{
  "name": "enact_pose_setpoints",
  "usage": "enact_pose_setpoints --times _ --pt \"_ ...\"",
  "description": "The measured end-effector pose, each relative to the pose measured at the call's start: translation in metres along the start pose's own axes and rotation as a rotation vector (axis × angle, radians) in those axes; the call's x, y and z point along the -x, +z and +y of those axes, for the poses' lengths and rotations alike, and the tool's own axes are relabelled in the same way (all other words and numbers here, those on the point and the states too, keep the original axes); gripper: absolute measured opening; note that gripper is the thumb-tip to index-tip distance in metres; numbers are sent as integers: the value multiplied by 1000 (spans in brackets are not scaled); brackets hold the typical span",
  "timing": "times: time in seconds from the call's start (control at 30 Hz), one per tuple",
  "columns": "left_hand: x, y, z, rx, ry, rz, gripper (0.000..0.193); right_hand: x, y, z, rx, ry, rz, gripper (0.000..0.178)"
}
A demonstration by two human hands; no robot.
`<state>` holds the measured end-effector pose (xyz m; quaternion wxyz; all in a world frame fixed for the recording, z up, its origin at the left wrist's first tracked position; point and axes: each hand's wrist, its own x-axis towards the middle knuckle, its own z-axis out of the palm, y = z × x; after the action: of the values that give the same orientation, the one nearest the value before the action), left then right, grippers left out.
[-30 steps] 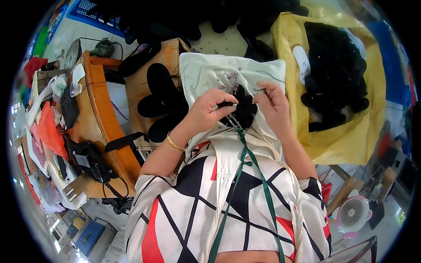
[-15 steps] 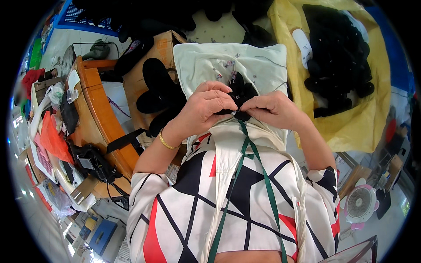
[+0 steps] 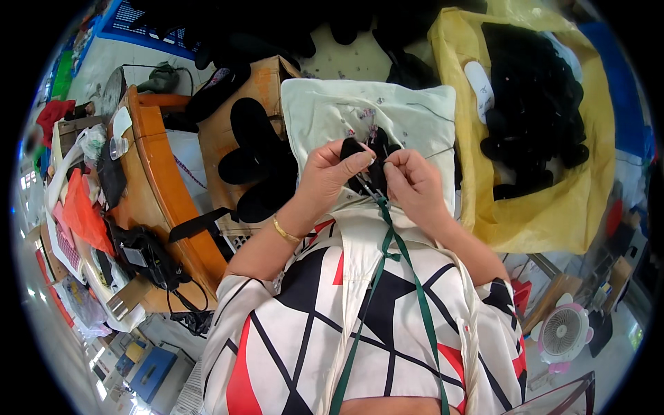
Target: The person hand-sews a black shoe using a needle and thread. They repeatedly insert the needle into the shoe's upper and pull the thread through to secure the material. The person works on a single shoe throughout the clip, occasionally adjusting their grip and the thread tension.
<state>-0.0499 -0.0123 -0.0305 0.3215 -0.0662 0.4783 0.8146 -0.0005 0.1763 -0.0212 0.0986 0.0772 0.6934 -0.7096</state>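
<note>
Fingertip work on a small black fabric piece

Taking the meeting point of both hands as clock centre: pinching a black fabric piece (image 3: 351, 147) there between left thumb and fingers, with the left hand (image 3: 325, 169) coming in from 8 o'clock. Bunching the thumb and fingertips of the right hand (image 3: 415, 183) together at 4 o'clock, just beside that piece; cannot tell whether gripping anything so small as a thread.

Looks, by judgement, like a fine two-handed step, not yet finished. Seems to call next for a firm left pinch and precise right fingertips, clear of the silver-coloured metal tool (image 3: 366, 185) and green ribbon (image 3: 385, 238) toward 6 o'clock.

Note at 12 o'clock a pale cloth (image 3: 311, 97) dotted with small coloured bits (image 3: 367, 113). Find between 2 and 3 o'clock a yellow bag (image 3: 553, 235) full of black fabric pieces (image 3: 532, 90), and toward 10 o'clock more black padded shapes (image 3: 250, 128) over a cardboard box (image 3: 216, 128).
</note>
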Motion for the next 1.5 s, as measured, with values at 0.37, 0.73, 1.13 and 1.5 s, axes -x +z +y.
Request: enact_pose_setpoints --times 0.37,0.73,1.13,1.5 --pt "-3 3 0 -471 99 34 20 -6 1 9 42 -84 90 12" --pt "-4 -5 8 -429 -5 -67 20 -6 -7 5 210 -128 54 8" --pt "4 -4 29 -1173 630 -201 23 -9 -47 -16 211 -26 -256 16" --pt "7 4 32 -1284 808 -323 34 -17 -51 -25 393 -284 -453 11"
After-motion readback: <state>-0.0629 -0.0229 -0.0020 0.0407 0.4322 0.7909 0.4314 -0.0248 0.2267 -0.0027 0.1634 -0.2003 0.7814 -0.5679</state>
